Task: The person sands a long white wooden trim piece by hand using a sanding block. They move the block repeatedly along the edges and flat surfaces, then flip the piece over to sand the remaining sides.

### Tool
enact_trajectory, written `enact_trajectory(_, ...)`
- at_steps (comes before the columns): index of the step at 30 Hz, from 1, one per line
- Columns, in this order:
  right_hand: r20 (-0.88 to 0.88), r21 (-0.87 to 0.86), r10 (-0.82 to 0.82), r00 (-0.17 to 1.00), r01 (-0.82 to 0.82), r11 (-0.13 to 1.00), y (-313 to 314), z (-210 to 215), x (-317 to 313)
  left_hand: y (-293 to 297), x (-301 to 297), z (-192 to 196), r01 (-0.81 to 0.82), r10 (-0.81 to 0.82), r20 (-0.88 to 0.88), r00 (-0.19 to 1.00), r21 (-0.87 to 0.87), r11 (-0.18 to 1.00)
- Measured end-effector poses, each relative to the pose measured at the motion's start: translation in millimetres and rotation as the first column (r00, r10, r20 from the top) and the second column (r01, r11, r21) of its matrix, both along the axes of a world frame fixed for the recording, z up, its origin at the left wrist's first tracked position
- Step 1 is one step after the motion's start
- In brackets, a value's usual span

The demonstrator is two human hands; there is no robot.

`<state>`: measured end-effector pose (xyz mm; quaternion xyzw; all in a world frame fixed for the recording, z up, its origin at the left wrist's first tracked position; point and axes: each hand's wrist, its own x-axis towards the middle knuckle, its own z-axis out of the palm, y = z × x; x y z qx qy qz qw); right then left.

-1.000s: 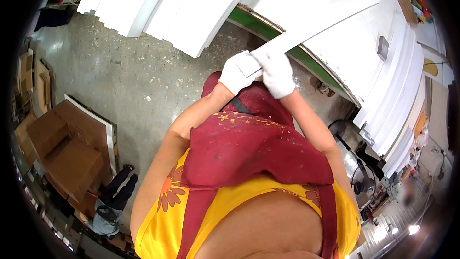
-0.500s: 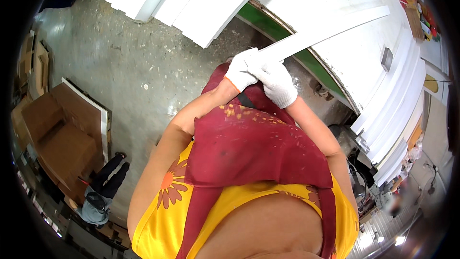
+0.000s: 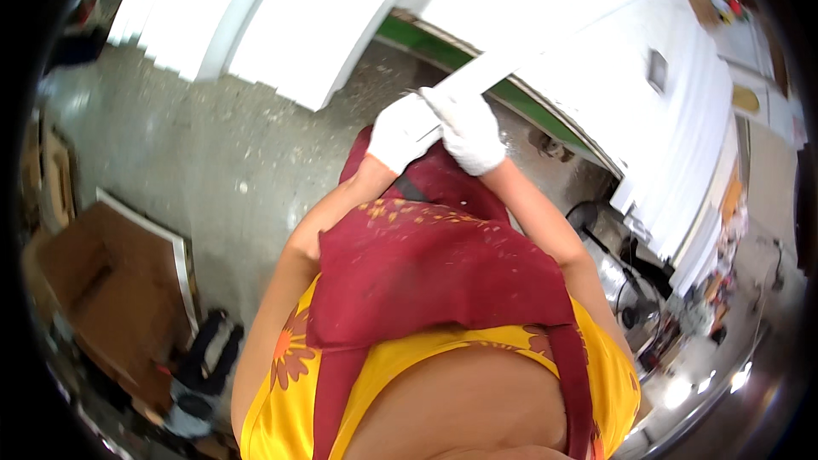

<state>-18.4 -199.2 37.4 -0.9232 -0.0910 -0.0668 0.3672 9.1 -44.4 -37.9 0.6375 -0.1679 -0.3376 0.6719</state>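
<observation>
1. The left hand (image 3: 403, 132) and right hand (image 3: 469, 129) drew slightly nearer the green ledge (image 3: 477, 77), staying clasped on the white strip's (image 3: 511, 64) near end.
2. The view shifted: the cardboard box (image 3: 94, 290) slid lower and farther from the ledge.
3. The white panels (image 3: 281, 17) beside the ledge filled more of the view.

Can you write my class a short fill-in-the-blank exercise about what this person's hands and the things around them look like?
1. Both the left hand and the right hand wear ____ gloves.
2. Together they grip a long white ____.
3. The scarf over the yellow top is dark ____.
4. Brown ____ boxes lie on the floor.

Missing words: white; strip; red; cardboard
</observation>
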Motion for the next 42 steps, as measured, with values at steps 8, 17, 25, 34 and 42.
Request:
enact_trajectory(8, 0.136, -0.151, -0.075, 0.988, 0.095, 0.984, -25, -21, -7, 32, 3, 15, 0.057, -0.431, 0.656, 0.620, 0.510, 0.858)
enact_trajectory(17, 0.293, -0.428, -0.477, 0.828, 0.560, 0.709, -271, -39, 113, 117, -34, 30, -0.238, 0.377, -0.399, 0.836, 0.355, 0.904)
enact_trajectory(25, 0.067, -0.522, -0.809, 0.585, 0.711, 0.471, -518, -57, 217, 134, -43, 31, -0.443, 0.589, -0.679, 0.439, 0.407, 0.799)
enact_trajectory(34, 0.343, -0.256, -0.700, 0.626, 0.780, 0.571, -548, -30, 166, 75, -26, 68, -0.469, 0.453, -0.685, 0.570, 0.182, 0.864)
enact_trajectory(42, 0.291, -0.209, -0.649, 0.703, 0.708, 0.674, -518, -47, 192, 96, -25, 39, -0.529, 0.407, -0.803, 0.436, 0.137, 0.837)
